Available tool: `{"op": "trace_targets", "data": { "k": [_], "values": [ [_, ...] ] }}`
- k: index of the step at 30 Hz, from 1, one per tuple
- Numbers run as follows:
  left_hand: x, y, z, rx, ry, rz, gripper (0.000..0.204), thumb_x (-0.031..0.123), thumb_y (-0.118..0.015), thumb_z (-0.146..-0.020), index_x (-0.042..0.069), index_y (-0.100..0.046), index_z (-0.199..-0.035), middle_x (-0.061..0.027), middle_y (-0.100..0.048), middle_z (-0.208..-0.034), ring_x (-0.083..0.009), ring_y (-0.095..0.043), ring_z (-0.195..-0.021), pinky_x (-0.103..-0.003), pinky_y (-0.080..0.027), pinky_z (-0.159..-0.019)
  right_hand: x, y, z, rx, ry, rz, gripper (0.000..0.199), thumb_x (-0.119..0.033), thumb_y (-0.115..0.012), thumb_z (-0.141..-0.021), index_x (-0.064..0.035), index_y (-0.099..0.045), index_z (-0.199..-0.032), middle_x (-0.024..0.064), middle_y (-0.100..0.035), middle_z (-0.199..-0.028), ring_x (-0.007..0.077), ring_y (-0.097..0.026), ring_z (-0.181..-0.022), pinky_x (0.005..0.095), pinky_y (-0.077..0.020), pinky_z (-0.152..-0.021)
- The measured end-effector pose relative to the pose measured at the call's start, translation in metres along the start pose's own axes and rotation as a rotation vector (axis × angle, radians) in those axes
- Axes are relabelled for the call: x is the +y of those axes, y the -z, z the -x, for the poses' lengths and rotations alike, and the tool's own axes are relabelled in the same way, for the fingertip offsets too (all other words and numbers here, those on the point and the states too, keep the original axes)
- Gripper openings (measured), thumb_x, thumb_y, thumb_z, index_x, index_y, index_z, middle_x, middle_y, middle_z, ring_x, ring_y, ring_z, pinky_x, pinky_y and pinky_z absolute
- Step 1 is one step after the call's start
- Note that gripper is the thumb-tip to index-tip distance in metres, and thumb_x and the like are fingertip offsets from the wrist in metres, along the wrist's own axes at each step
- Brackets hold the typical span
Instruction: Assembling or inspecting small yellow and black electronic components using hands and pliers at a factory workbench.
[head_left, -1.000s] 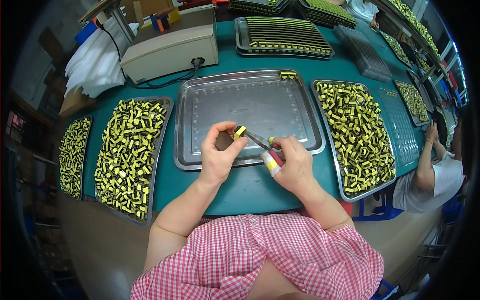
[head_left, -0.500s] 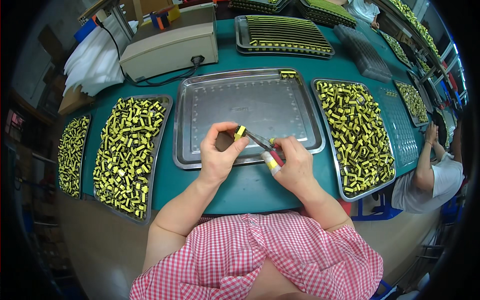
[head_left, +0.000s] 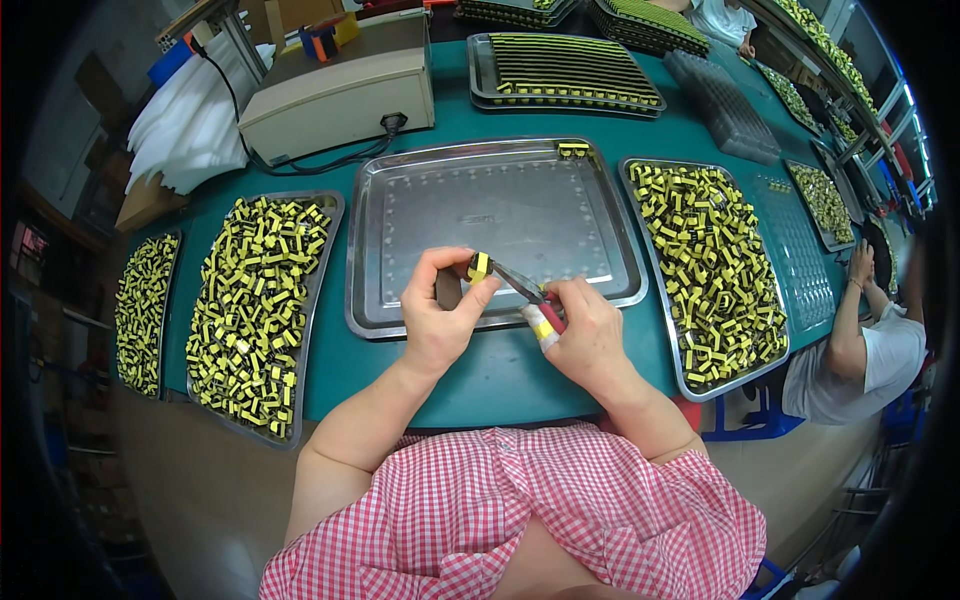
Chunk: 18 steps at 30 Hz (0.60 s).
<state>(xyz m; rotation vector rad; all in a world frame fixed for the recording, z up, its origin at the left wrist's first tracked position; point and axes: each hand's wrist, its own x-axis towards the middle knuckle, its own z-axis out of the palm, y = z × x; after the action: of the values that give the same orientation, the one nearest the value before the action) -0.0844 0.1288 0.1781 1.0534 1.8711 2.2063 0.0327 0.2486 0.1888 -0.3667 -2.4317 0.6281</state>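
The left hand's fingers are pinched together, thumb against index, on a small yellow-and-black piece, which sits raised at their tips. The right hand has its fingers curled closed around pliers with red handles; the slim nose points left and reaches the right side of the piece. Whether the nose grips any part of it is too small to tell. A white wrapping with a yellow band lies against the right-hand fingers, beside the handle.

Beneath and beyond both sets of fingers lies a wide metal tray, its near rim just below the hands. In its far corner, ahead and to the right of the fingers, stands a short row of similar pieces.

Left of the fingers, past the wide tray, a second tray is heaped with loose yellow-and-black pieces; farther left is another heaped one. Right of the fingers, just beside the wide tray, a third tray is equally heaped.

Straight ahead, well apart, a tray of neat rows rests on the green worktop. Ahead to the left stands a beige box; far right sits a co-worker.
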Motion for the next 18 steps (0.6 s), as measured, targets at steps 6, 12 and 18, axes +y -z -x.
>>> {"op": "trace_targets", "data": {
  "k": [6,12,18],
  "values": [
    [-0.004,0.000,0.000,0.034,-0.094,-0.120,0.033,-0.002,-0.070,-0.068,0.001,-0.052,-0.095,-0.0036,-0.055,-0.084,-0.0107,-0.051,-0.077,-0.023,-0.044,-0.069,0.001,-0.005,0.001,0.000,-0.008,-0.003,0.027,-0.014,-0.071,-0.068,-0.0027,-0.054,-0.085,0.0102,-0.056,-0.074,0.0266,-0.057,-0.063,0.0345,-0.0449,-0.055],
    [-0.003,0.000,-0.003,0.050,0.150,0.086,0.027,0.001,-0.068,-0.071,0.001,-0.053,-0.094,-0.0033,-0.055,-0.083,-0.0096,-0.051,-0.076,-0.023,-0.043,-0.068,0.003,-0.006,-0.004,0.044,0.014,-0.045,0.028,-0.014,-0.070,-0.069,-0.0019,-0.054,-0.088,0.0102,-0.054,-0.075,0.0256,-0.055,-0.063,0.0343,-0.0443,-0.055],
    [-0.011,0.002,-0.003,0.047,0.225,0.229,0.027,0.004,-0.068,-0.073,0.001,-0.054,-0.095,-0.0025,-0.055,-0.083,-0.0089,-0.051,-0.076,-0.022,-0.042,-0.068,0.004,-0.006,-0.005,0.060,0.034,-0.011,0.030,-0.014,-0.070,-0.067,-0.0017,-0.054,-0.090,0.0090,-0.052,-0.074,0.0230,-0.054,-0.062,0.0333,-0.0434,-0.053]
  ]
}}
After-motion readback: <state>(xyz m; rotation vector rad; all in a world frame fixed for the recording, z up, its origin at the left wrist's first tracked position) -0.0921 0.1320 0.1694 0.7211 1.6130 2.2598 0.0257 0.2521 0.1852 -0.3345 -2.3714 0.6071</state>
